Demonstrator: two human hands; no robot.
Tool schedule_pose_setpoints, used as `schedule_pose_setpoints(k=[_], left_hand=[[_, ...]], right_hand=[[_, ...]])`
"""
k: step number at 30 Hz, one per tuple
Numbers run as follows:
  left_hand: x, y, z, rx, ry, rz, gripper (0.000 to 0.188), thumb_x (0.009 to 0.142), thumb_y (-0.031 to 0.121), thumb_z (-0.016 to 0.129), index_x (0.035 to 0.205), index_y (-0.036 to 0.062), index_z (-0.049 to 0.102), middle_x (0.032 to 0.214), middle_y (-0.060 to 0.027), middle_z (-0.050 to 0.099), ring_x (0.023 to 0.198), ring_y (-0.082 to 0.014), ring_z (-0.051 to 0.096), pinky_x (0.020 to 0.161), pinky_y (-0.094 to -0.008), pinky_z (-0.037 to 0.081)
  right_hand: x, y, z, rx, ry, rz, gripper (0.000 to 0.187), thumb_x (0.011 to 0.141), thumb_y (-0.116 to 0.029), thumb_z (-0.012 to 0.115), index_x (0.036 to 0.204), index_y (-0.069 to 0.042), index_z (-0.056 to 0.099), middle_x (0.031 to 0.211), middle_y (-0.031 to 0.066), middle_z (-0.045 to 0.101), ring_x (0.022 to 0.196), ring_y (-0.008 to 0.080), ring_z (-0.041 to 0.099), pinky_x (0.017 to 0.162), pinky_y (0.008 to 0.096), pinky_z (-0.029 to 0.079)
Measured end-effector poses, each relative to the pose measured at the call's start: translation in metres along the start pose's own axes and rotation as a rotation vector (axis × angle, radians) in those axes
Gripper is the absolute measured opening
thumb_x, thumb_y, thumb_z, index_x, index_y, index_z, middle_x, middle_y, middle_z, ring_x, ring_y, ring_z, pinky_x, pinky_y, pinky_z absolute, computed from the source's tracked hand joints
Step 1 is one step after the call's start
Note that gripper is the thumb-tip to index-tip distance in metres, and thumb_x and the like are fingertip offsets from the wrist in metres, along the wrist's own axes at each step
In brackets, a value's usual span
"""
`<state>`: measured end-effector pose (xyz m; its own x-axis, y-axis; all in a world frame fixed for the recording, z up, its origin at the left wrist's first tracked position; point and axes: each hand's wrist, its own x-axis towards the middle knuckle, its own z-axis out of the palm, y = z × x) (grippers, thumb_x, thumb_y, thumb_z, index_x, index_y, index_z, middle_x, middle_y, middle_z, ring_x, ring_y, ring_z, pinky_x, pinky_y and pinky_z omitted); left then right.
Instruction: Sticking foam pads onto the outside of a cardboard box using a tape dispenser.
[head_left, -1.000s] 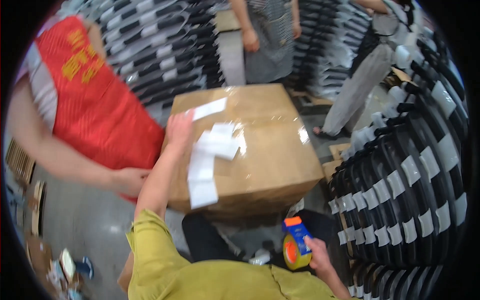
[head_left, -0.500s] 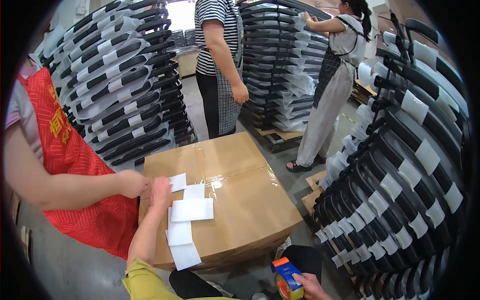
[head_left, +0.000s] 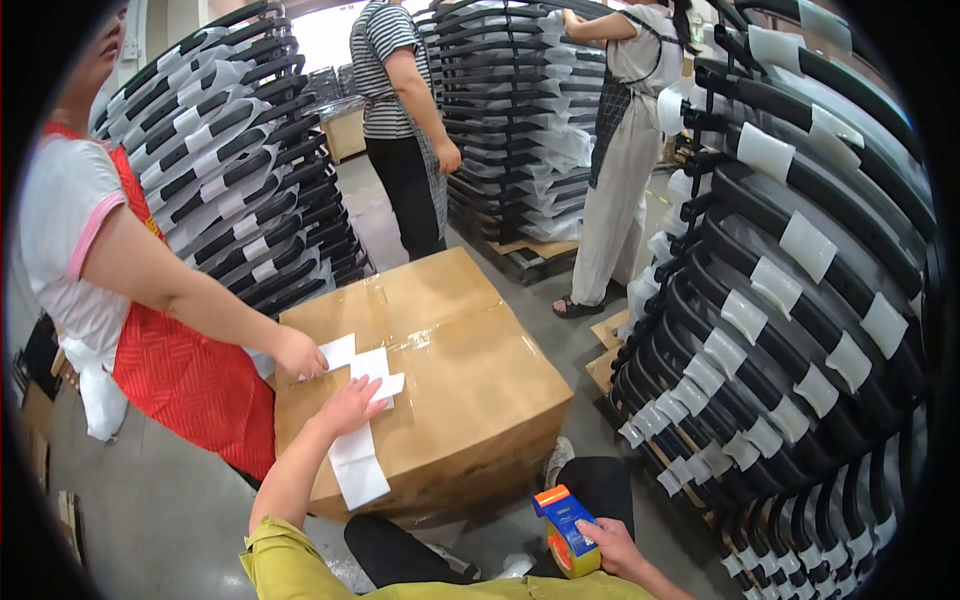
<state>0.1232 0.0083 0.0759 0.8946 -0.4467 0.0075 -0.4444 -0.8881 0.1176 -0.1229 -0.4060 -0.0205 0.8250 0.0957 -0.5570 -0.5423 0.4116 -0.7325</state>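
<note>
Fingers of the left hand (head_left: 350, 408) lie loosely spread, palm down over white slips (head_left: 358, 472), gripping nothing I can make out; those of the right hand (head_left: 608, 542) are wrapped around a blue-and-orange tape dispenser (head_left: 572, 522).

From the left, I see a co-worker in a red apron (head_left: 195, 390), one arm stretched out, the co-worker's hand (head_left: 300, 354) at the topmost slip. Behind, in the upper left, rises a stack of black frames (head_left: 225, 165) padded in white. At the centre of the picture sits the cardboard box (head_left: 475, 375), clear tape across its top, the slips overlapping along its left part. Above it stands someone in a striped shirt (head_left: 383, 100), then another in pale trousers (head_left: 612, 220). The dispenser is held at lower centre-right, just beside the box. More padded frames (head_left: 790, 330) crowd the right side.
</note>
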Motion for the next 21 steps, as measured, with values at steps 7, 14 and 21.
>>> schedule_pose_setpoints(k=[7,14,21], left_hand=[[0.03,0.13,-0.031,0.37,0.404,0.521,0.048,0.069,0.018,0.059,0.115,0.0217,0.047,0.123,-0.0065,0.042,0.114,-0.023,0.039,0.097,-0.04,0.027],[0.049,0.122,0.016,0.111,0.016,0.631,0.055,0.071,0.046,0.056,0.121,0.026,0.043,0.13,-0.0034,0.036,0.123,-0.0198,0.029,0.104,-0.0427,0.017],[0.025,0.152,0.004,-0.183,0.063,0.506,0.052,0.074,0.044,0.056,0.116,0.0152,0.048,0.123,-0.0079,0.043,0.115,-0.024,0.037,0.098,-0.0371,0.027]], right_hand=[[-0.014,-0.026,0.005,-0.134,0.001,-0.318,0.021,0.079,-0.018,0.059,0.088,0.001,0.055,0.081,0.0047,0.06,0.069,0.0084,0.055,0.065,0.0224,0.044],[-0.03,-0.06,0.015,-0.119,-0.108,-0.474,0.038,0.073,-0.025,0.065,0.093,0.004,0.051,0.084,0.0061,0.06,0.071,0.0075,0.055,0.067,0.0209,0.044],[-0.051,-0.063,0.012,-0.353,-0.24,-0.563,0.033,0.068,-0.017,0.069,0.089,0.003,0.054,0.08,0.0048,0.06,0.068,0.0066,0.053,0.061,0.0198,0.043]])
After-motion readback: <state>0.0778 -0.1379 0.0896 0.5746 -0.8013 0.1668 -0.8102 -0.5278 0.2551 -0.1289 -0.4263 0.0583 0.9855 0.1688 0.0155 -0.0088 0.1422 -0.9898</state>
